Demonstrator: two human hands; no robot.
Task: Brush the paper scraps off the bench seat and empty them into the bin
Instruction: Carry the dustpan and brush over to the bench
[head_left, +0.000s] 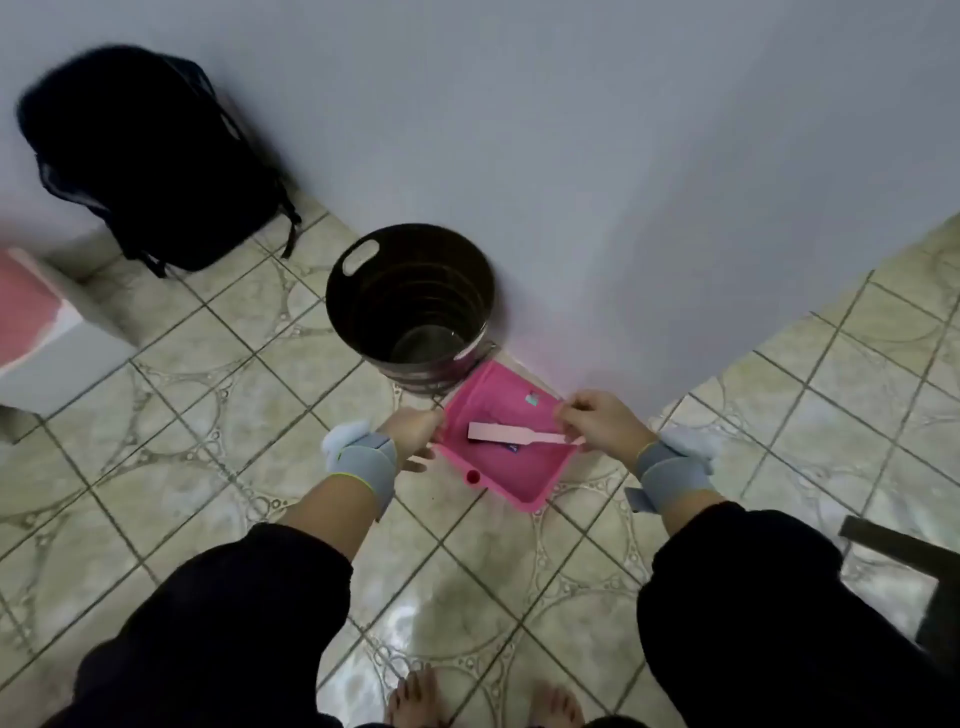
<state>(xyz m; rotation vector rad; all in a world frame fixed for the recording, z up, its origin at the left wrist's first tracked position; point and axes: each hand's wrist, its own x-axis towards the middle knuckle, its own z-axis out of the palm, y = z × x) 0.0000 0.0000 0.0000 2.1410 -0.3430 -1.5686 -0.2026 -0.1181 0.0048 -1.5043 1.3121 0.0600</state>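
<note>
Left hand (410, 431), right hand (597, 423) each grip my dustpan (514, 473) by an edge, beside bin (374, 312); scraps (532, 399) aboard, bin looks empty, tipping not done.

I wear dark sleeves (218, 613) that end at mid-forearm. A grey wristband (363, 462) edged in yellow-green wraps each wrist behind my left hand (410, 431) and right hand (602, 426), each carrying a white piece (343, 436). My feet (415, 696) are bare.
</note>
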